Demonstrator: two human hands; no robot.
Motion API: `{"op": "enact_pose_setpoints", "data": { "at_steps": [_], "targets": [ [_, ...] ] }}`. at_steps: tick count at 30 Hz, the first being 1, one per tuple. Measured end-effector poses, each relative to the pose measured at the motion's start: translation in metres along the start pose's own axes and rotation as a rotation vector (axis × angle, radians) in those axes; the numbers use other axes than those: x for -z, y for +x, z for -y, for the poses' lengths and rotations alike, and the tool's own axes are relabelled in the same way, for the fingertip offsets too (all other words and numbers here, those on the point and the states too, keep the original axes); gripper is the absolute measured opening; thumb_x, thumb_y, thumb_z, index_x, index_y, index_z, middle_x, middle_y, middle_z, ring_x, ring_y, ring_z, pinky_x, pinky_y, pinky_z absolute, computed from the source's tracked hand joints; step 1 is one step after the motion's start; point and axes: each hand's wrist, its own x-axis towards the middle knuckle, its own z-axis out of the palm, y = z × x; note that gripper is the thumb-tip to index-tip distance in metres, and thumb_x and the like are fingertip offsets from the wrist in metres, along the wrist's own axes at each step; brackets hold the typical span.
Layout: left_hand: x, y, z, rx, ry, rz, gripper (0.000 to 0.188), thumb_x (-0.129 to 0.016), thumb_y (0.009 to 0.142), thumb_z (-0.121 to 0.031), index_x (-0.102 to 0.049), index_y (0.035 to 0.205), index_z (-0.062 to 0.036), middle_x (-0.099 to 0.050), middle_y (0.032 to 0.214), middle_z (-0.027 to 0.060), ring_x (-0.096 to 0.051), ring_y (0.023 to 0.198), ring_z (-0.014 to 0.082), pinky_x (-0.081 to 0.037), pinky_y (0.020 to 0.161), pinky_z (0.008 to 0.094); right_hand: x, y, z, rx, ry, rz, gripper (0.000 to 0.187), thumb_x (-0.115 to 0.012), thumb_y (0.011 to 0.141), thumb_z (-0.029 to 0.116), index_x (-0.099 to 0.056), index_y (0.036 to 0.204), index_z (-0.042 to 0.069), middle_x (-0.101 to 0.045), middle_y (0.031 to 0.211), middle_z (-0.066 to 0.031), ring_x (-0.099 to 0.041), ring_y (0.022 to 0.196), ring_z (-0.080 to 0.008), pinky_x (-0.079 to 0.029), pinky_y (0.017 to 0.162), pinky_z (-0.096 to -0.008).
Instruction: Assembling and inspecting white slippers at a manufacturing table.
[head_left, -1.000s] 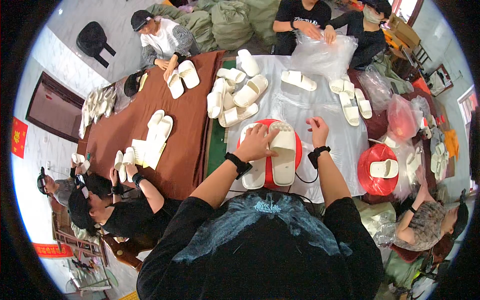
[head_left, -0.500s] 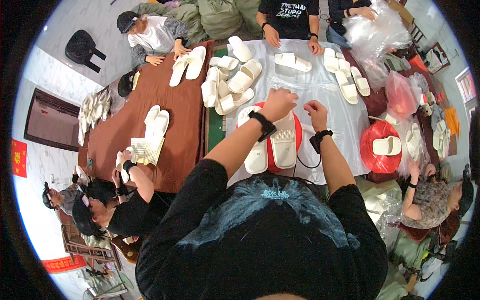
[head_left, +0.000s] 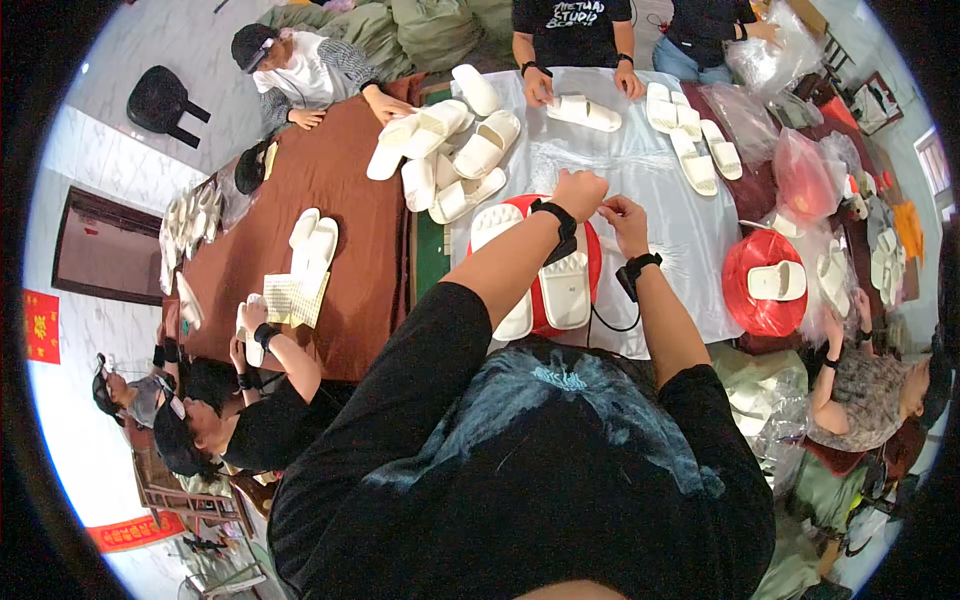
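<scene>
Long tables fill the room, one under a brown cloth and one under a shiny white sheet, with workers seated and standing on every side. At the near edge of the white sheet lies a red round tray carrying 2 white slippers side by side, soles up, their long axes running from the wearer of the camera toward the far side of the table. The wearer's left forearm crosses over the left slipper and hides much of it.

Just beyond the tray, above the sheet, the left hand is curled into a loose fist and the right hand is pinched shut close beside it; something thin seems to pass between them, but it is too small to make out. Both wrists wear black bands.

A heap of white slippers sits at the join of the 2 tables, left of the hands. Farther along the sheet, another person's hands rest by 1 more pair, and a row of slippers lies to the right. A 2nd red tray with 1 slipper stands well to the right, near clear and pink plastic bags. On the brown cloth, a person handles a pair beside paper sheets.
</scene>
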Motion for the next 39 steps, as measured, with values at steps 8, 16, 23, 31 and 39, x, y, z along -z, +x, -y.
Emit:
{"op": "enact_pose_setpoints", "data": {
  "at_steps": [8, 16, 23, 31, 39],
  "targets": [
    [0.012, -0.007, 0.003, 0.016, 0.035, -0.166, 0.009, -0.058, 0.082, -0.019, -0.063, 0.081, -0.0106, -0.067, 0.074, 0.0106, -0.066, 0.075, 0.0308, -0.045, 0.070, 0.0516, -0.003, 0.008, -0.013, -0.011, -0.037, 0.054, 0.016, -0.071, 0.079, 0.012, -0.067, 0.083, -0.002, -0.067, 0.075, -0.0093, -0.062, 0.069, -0.0153, -0.048, 0.067, -0.0293],
    [0.118, -0.033, 0.016, 0.040, -0.149, -0.493, 0.014, -0.057, 0.083, -0.019, -0.059, 0.081, -0.0055, -0.064, 0.072, 0.0160, -0.063, 0.067, 0.0356, -0.049, 0.063, 0.0443, -0.004, 0.008, -0.050, -0.081, -0.284, 0.093, 0.016, -0.071, 0.077, 0.013, -0.067, 0.083, 0.000, -0.066, 0.073, -0.0130, -0.062, 0.066, -0.0197, -0.049, 0.064, -0.0315],
    [0.215, -0.107, 0.039, 0.028, -0.512, -0.857, 0.012, -0.059, 0.088, -0.009, -0.057, 0.091, 0.0018, -0.068, 0.081, 0.0147, -0.068, 0.078, 0.0257, -0.051, 0.072, 0.0323, -0.010, 0.018, -0.078, -0.065, -0.441, 0.147, 0.021, -0.071, 0.078, 0.014, -0.067, 0.095, 0.001, -0.068, 0.079, -0.0117, -0.065, 0.075, -0.0188, -0.051, 0.069, -0.0309],
    [0.257, -0.185, 0.033, 0.057, -1.036, -0.876, 0.011, -0.052, 0.096, -0.010, -0.053, 0.094, 0.0014, -0.068, 0.092, 0.0090, -0.063, 0.088, 0.0114, -0.048, 0.078, 0.0226, 0.007, 0.030, -0.052, 0.069, -0.523, -0.158, 0.047, -0.073, 0.076, 0.019, -0.058, 0.119, 0.005, -0.065, 0.104, -0.0177, -0.065, 0.088, -0.0292, -0.050, 0.081, -0.0369],
    [0.227, -0.240, 0.012, 0.030, -1.385, -0.667, 0.012, -0.051, 0.096, -0.013, -0.053, 0.092, -0.0020, -0.066, 0.094, 0.0122, -0.061, 0.095, 0.0205, -0.045, 0.090, 0.0336, -0.007, -0.048, 0.206, -0.106, 0.390, 0.248, 0.030, -0.054, 0.094, 0.015, -0.058, 0.119, -0.002, -0.066, 0.097, -0.0055, -0.051, 0.061, -0.0059, -0.044, 0.058, -0.0219]
  ]
}}
